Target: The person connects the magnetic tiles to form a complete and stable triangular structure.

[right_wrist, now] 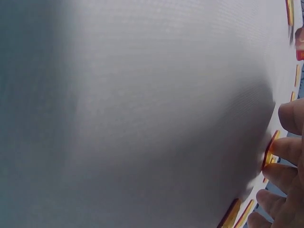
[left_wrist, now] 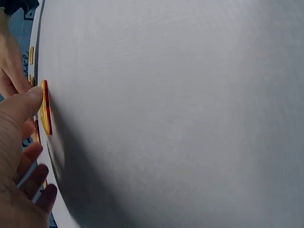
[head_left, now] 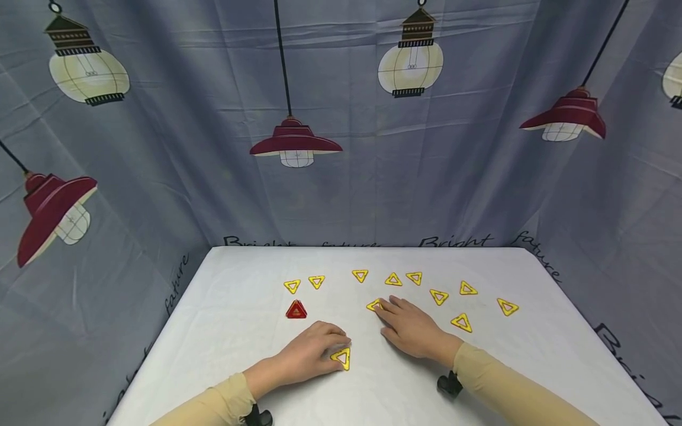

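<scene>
Between its thumb and fingers, my left hand [head_left: 309, 354] pinches a yellow triangular frame piece [head_left: 348, 358] low over the white table. In the left wrist view this piece [left_wrist: 45, 107] is edge-on and shows a red side. My right hand [head_left: 414, 329] reaches forward, its fingertips touching another yellow triangular piece [head_left: 371, 306] that lies on the table. The thumb of that hand sits apart from the piece. Beyond my left hand lies a red triangular piece [head_left: 296, 310], thicker-looking than the yellow ones in the right wrist view.
Several yellow triangular pieces lie scattered across the back, such as one at the left [head_left: 292, 286], and over to the right, including a triangle [head_left: 461, 323] near my right wrist. A grey curtain [head_left: 341, 201] printed with lamps surrounds the white table [head_left: 224, 343].
</scene>
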Demonstrator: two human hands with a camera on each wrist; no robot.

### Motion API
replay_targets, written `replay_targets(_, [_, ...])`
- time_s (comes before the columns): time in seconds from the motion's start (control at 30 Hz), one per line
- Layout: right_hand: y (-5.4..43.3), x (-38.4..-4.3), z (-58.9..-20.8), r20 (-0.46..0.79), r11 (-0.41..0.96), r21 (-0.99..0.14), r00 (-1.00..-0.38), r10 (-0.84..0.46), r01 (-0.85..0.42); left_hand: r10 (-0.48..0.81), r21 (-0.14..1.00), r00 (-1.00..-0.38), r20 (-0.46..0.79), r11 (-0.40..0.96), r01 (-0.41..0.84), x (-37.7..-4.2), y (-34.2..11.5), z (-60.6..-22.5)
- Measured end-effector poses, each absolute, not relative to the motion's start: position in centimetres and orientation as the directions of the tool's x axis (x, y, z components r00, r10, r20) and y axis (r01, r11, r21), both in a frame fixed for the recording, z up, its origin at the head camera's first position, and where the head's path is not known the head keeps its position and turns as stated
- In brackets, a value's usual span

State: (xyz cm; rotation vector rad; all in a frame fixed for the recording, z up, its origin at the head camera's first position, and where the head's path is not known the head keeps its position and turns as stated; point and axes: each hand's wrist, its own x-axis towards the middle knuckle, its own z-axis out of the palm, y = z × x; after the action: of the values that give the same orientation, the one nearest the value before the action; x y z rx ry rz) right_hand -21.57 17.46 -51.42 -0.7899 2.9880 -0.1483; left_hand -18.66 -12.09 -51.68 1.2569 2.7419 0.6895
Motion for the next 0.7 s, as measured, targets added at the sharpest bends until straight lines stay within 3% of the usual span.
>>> replay_targets(0.37, [17.49,-21.62,-51.36,-0.014,0.864,-0.12,-0.869,-0.494,-0.489,0.617,0.424,-0.783,0.072,0.692,0.585,-18.38,-11.41,-51.68])
replay_targets(0.7, [17.59,-21.58,-51.2,-0.005,0.853,-0.129,-0.86,-0.51,-0.506,0.586,0.475,-0.807,0.067,0.693,0.543,-18.45,-11.32,-51.74])
